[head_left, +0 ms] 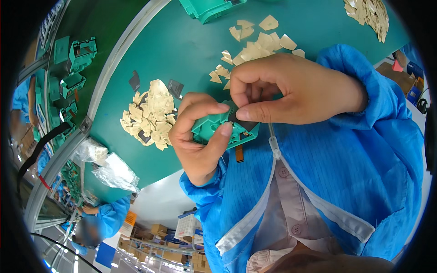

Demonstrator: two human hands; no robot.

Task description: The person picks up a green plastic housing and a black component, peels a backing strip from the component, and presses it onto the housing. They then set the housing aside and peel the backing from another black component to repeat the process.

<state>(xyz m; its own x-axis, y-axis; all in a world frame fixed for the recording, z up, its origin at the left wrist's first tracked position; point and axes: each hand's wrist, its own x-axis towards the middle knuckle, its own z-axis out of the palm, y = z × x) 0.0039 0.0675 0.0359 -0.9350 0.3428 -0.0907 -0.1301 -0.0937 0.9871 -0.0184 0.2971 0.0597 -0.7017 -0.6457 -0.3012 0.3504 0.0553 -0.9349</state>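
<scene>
"Since the left hand [191,152] is so near the body, where's the small, boxy green plastic housing [205,127]?"

"Held above the near edge of the flat green worktable [150,61], before the blue zip-up jacket [359,159]. The left fingers curl around it, thumb and forefinger slightly parted across its top."

"And the right hand [291,88]?"

"Nearly closed, fingertips bent in at the housing beside a flat black piece [247,124]; I can't tell whether they grip it. A narrow orange-brown strip [240,154] shows just below."

"What's around?"

"A heap of angular cream scraps [152,113] between the left hand and the metal-railed edge, and crumpled clear plastic [124,179] by the near left corner."
</scene>
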